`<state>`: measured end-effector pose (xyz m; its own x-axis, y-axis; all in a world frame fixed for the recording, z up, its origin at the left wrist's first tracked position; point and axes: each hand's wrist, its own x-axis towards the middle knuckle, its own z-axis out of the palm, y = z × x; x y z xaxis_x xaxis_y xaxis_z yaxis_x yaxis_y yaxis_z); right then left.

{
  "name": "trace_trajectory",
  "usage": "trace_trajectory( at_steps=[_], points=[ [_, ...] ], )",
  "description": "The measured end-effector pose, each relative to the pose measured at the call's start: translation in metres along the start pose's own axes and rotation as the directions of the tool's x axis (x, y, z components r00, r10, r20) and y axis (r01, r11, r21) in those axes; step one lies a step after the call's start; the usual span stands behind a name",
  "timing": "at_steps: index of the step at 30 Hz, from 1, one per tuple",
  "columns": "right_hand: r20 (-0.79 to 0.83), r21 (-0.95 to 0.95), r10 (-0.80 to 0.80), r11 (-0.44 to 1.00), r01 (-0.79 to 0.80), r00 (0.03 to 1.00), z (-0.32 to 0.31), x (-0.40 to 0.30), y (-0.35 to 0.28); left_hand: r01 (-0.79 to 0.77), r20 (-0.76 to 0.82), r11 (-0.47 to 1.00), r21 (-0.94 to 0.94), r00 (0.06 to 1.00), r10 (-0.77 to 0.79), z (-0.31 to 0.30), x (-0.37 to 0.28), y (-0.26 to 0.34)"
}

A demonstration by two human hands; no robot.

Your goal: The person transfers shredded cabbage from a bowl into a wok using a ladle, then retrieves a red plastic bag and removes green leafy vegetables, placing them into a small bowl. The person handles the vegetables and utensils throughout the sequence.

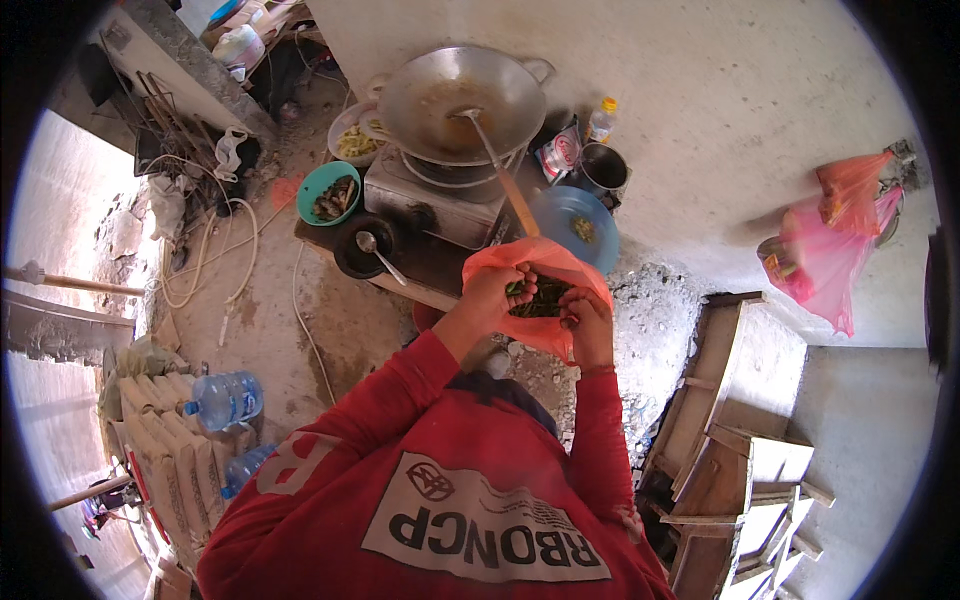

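In front of my body, a red plastic bag point(551, 251) gapes open with dark green vegetable pieces point(544, 300) inside. My left hand point(491, 296) reaches over the bag's left side, a bright green piece of vegetable point(515, 287) in its fingers. At the right side of the opening is my right hand point(587, 322), fingers curled close to the rim; whether they pinch the plastic or a scrap of greens is unclear. Just beyond the bag, a wooden-handled ladle point(514, 199) leans in a large metal wok point(420, 97) on a gas stove point(420, 202).
Left of the stove are a teal bowl point(307, 199) of food and a black mortar point(349, 251) with a spoon point(382, 259). Right of it stand a blue plate point(551, 217), a dark pot point(604, 166) and a bottle point(601, 120). Water jugs point(229, 400) lie at left.
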<state>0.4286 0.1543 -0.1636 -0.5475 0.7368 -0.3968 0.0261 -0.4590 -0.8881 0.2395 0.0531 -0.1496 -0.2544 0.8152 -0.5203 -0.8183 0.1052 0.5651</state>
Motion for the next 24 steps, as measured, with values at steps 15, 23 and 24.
trace_trajectory(
  at_steps=[15,23,24],
  points=[
    [0.184,-0.906,-0.467,0.26,0.333,0.865,0.031,0.029,0.016,0.037,-0.126,0.995,0.091,0.992,-0.026,-0.011,-0.006,-0.019],
    [0.189,-0.839,-0.438,0.392,0.376,0.879,0.039,-0.003,-0.01,-0.105,-0.019,0.948,0.3,0.993,0.116,0.008,0.008,-0.037],
    [0.168,-0.829,-0.439,0.421,0.367,0.883,0.036,-0.005,-0.01,-0.131,-0.012,0.963,0.235,0.99,0.138,0.011,0.009,-0.041]
  ],
)
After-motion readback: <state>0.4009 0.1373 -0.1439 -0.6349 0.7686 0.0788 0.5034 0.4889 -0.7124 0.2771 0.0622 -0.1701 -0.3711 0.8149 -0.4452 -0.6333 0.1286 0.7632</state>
